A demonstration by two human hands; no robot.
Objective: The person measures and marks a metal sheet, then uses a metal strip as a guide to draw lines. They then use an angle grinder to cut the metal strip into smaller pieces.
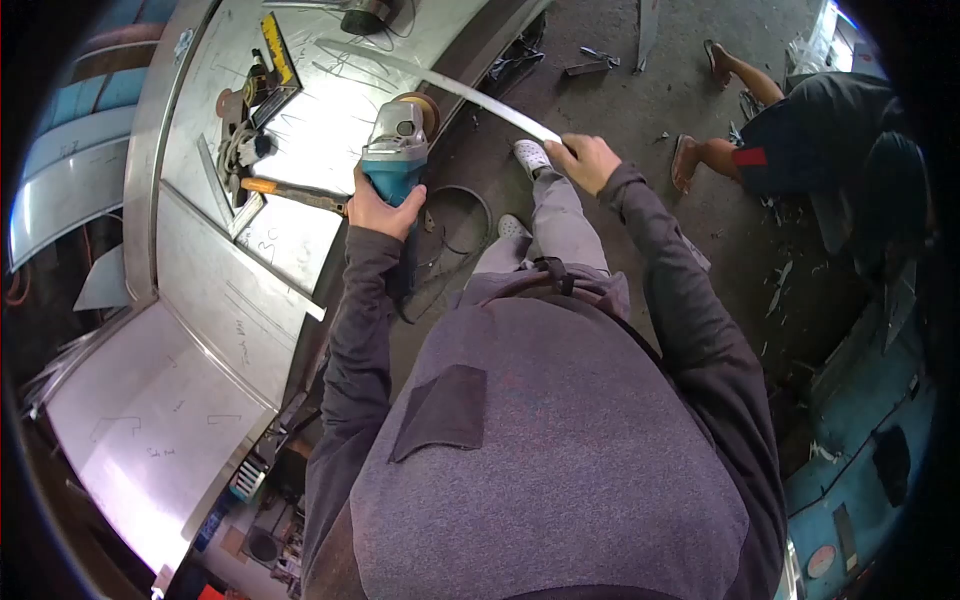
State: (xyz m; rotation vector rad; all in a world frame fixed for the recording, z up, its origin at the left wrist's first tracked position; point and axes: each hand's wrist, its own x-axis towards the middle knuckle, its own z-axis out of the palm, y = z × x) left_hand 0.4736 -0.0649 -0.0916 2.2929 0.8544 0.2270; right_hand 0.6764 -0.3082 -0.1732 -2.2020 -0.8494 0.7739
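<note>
My left hand (385, 208) is closed around the teal body of an angle grinder (396, 150), whose grey head and brown disc point away from me at the bench's edge. Its cord hangs down past my wrist. In my right hand (588, 162) is the near end of a long, thin metal strip (478, 98). The strip slants up and left, and its far end lies over the metal bench (300, 140). Between strip and grinder disc there seems to be a small gap, though contact is hard to judge from above.
On the bench are a yellow-marked square (280, 50), an orange-handled tool (290, 192) and marked sheet metal (170, 400). A coiled cable or hoop (470, 215) lies on the floor by my feet. Another person (810, 140) crouches at right, among metal scraps (780, 285).
</note>
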